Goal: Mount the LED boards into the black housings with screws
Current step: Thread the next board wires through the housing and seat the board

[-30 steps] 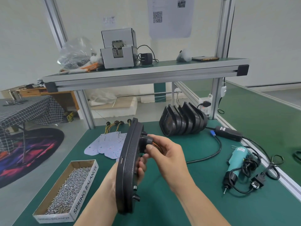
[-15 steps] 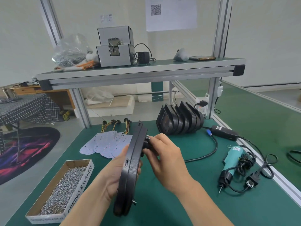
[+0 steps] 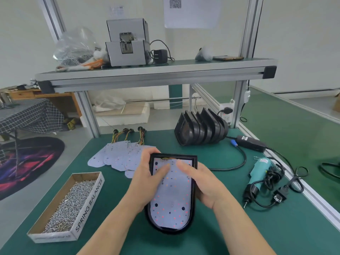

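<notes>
Black housing gripped by left hand and right hand, thumbs on its LED board.

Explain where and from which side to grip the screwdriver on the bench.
Probably the teal barrel of the screwdriver, from above: it lies flat, bit toward the person, and the cord is bunched against its lower half, leaving the upper barrel bare.

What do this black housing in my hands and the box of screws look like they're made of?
Housing: probably moulded plastic, matte black; its rim shows a dull, even sheen. Box: cardboard, brown inside, white printed outside. Screws: silvery metal, likely steel; they glint.
</notes>
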A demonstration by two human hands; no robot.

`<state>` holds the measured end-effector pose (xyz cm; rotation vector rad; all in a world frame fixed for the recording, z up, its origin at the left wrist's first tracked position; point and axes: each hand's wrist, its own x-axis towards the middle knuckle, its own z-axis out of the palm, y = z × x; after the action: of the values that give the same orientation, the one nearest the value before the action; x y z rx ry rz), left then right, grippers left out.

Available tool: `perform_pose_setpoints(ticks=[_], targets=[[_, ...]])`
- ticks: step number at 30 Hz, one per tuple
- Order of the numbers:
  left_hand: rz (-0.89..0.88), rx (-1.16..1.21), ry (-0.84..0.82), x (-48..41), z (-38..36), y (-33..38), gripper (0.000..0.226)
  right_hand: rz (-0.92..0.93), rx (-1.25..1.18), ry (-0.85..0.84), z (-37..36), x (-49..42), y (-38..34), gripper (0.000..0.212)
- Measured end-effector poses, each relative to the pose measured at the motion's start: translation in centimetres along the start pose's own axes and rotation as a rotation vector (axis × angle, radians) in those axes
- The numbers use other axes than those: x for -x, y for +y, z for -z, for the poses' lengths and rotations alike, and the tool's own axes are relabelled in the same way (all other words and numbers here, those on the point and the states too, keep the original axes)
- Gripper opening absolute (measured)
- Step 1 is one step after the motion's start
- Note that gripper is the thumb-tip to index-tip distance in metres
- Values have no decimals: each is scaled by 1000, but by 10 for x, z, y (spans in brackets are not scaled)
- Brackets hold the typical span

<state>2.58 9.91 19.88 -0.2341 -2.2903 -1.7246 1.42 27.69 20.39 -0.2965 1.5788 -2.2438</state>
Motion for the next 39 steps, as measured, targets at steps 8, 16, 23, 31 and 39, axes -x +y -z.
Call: perform_pose_setpoints(ticks=[8, 16, 23, 31, 39], targets=[[126, -120, -27, 2, -13, -18, 33, -9, 104, 323, 5, -11, 27, 20], [307, -24, 81, -5, -10, -40, 32, -50, 454, 324, 11, -45, 34, 14], [489, -233, -90, -10, 4, -50, 36, -117, 664, 323, 31, -58, 58, 14], [520, -1061, 299, -13, 164, -51, 8, -94, 721, 339, 36, -63, 67, 21], [554, -1146, 118, 6, 173, -90, 15, -69, 634, 355, 38, -63, 70, 29]])
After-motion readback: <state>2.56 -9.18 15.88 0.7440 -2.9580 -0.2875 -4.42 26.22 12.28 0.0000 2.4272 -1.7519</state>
